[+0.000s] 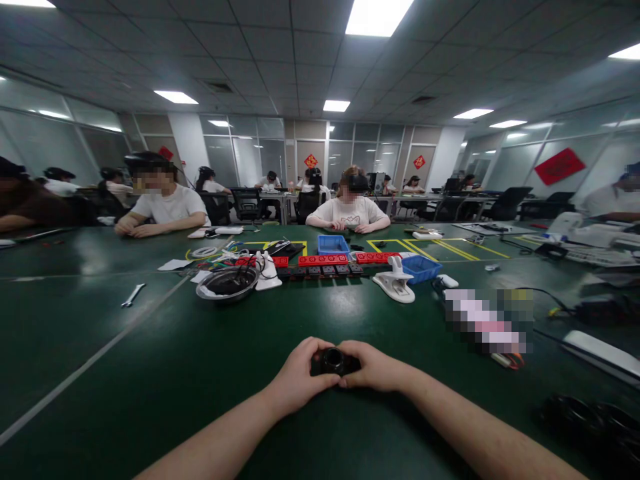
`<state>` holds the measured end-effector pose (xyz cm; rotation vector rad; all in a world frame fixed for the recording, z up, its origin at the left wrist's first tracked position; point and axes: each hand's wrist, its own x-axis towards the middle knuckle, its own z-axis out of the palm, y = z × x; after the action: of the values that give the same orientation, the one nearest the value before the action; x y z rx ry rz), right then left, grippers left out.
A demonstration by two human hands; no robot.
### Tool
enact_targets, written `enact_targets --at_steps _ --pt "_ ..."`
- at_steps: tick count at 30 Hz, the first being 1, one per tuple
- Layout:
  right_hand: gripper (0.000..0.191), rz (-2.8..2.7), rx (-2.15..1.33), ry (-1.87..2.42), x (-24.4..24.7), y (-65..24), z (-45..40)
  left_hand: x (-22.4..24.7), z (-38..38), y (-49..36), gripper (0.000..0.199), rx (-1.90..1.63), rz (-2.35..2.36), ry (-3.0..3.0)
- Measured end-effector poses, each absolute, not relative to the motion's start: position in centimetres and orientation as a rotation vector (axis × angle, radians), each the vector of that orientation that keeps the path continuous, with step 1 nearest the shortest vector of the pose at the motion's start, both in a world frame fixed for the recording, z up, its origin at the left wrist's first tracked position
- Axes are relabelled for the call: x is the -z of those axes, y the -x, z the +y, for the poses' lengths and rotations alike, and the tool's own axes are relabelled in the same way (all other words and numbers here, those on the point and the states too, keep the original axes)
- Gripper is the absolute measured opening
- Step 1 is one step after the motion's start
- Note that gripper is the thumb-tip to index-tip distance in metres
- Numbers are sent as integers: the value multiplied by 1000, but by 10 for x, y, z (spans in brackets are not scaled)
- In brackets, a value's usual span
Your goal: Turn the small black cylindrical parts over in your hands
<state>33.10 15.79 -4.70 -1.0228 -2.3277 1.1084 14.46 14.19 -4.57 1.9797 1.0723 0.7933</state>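
My left hand (299, 379) and my right hand (379, 367) close around a small black round part (333, 360) at the near middle of the green table (240, 360). A dark hole shows in the top of this part, and its exact kind is not clear. Thumbs meet on the near side, while the fingers curve round the far side and hide much of its edge. Several black ring-shaped parts (575, 415) lie dark and blurred at the lower right.
A clear bowl with dark contents (227, 285), white clip-like stands (395, 283), red socket strips (323, 260) and blue trays (421, 268) line the middle. A wrench (133, 295) lies left. A pixelated item (485, 320) lies right. People sit opposite.
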Motion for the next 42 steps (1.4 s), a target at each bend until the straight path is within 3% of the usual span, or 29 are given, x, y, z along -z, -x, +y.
enact_targets --at_steps 19,25,31,33,37,42 --pt "28 -2264 -1108 1126 56 -333 164 48 142 -148 34 -772 1129 -1973" --pt "36 -2252 -888 1349 52 -322 157 50 137 -153 31 -861 1217 -1948" --pt "29 -2288 -269 1659 56 -302 145 51 134 -158 30 -947 1371 -1951" --pt "34 -2273 -212 1628 57 -301 143 51 134 -157 29 -951 1355 -1967" --pt "51 -2350 -543 1299 53 -312 148 49 139 -150 29 -865 1204 -1977" --pt "36 -2419 -955 1022 44 -329 157 47 144 -143 33 -759 1033 -1964"
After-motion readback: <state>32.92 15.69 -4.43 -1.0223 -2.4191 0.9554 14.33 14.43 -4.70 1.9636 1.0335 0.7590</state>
